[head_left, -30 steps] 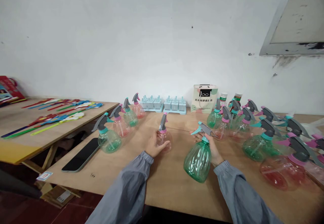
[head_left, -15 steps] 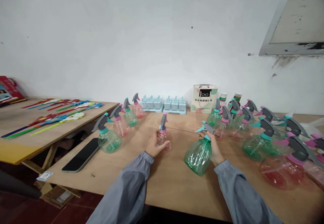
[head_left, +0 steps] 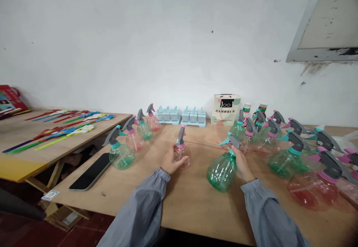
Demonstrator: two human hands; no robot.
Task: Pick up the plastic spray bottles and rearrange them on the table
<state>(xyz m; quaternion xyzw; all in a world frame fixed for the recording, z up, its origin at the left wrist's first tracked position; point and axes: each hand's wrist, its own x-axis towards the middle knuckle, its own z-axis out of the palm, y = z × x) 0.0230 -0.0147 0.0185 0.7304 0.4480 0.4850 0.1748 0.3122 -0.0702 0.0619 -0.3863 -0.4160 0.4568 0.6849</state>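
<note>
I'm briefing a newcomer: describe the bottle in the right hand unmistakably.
On the wooden table, find the paper bag by the wall. Nearer, the right hand grips a green spray bottle by its neck. It leans, and is the only green one held.

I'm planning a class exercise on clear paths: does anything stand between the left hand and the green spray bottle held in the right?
Yes: the pink spray bottle, in the grasp of the left hand, on the side facing the green spray bottle. Between the two bottles, only bare tabletop is visible.
</note>
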